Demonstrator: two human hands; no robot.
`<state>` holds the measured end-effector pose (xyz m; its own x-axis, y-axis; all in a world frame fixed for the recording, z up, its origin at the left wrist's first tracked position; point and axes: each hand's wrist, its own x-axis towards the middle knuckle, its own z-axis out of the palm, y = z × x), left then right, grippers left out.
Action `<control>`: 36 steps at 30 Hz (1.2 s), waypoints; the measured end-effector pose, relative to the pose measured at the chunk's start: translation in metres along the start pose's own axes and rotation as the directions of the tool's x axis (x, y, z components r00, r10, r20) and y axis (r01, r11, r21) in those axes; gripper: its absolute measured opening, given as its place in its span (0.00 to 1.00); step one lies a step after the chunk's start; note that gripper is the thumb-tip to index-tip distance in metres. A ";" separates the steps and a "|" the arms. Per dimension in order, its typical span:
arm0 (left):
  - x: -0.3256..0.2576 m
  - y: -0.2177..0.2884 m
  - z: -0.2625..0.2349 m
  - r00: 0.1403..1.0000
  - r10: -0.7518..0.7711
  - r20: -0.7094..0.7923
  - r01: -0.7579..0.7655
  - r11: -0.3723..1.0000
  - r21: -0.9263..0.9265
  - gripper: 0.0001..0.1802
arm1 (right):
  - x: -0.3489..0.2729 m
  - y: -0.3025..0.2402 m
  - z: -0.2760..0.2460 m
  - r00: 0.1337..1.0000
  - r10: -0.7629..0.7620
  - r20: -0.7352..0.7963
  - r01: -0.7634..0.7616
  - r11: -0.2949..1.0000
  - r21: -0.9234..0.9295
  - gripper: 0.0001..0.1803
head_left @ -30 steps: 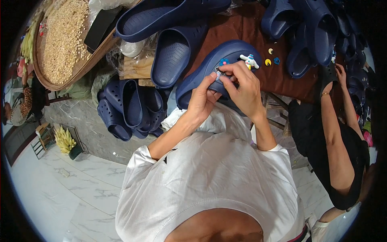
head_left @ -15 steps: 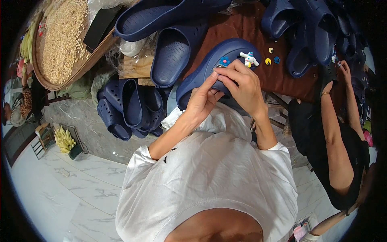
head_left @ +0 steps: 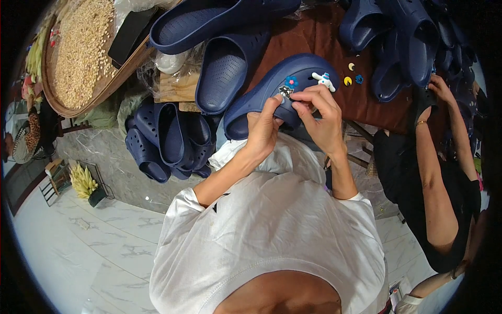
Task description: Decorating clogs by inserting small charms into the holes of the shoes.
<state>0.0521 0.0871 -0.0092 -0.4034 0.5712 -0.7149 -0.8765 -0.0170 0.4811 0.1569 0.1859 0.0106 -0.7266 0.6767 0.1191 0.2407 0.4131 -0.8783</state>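
Navy clog (head_left: 261, 97) — both hands (head_left: 293, 123) pinching its upper | brown cloth (head_left: 319, 36) tabletop | marble floor (head_left: 78, 251)

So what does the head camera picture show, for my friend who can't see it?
Two hands, left hand and right hand, press a small charm onto a navy clog. More clogs lie around.

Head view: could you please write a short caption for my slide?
Both hands, left and right, press a charm onto a navy clog at a brown table.
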 end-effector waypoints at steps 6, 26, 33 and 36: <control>0.006 0.009 -0.001 0.989 -0.135 0.060 0.141 0.986 -0.094 0.10 | 0.000 0.002 0.001 0.995 -0.080 -0.066 0.076 0.996 -0.054 0.10; -0.002 0.003 -0.003 0.994 -0.080 0.076 0.081 0.997 -0.001 0.19 | 0.017 -0.003 -0.011 0.977 -0.054 0.207 0.089 0.982 -0.166 0.14; 0.000 0.008 0.006 0.998 -0.022 0.064 0.022 1.000 -0.005 0.16 | 0.027 0.000 -0.007 0.979 -0.074 0.189 0.105 0.982 -0.160 0.15; -0.002 0.013 0.005 0.989 -0.147 0.022 0.149 0.987 -0.062 0.11 | 0.022 -0.006 -0.005 0.990 -0.062 0.126 0.077 0.991 -0.113 0.15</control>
<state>0.0427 0.0900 0.0011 -0.2639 0.5854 -0.7666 -0.9413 0.0171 0.3371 0.1427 0.2014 0.0205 -0.8152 0.5677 0.1145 0.2553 0.5297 -0.8089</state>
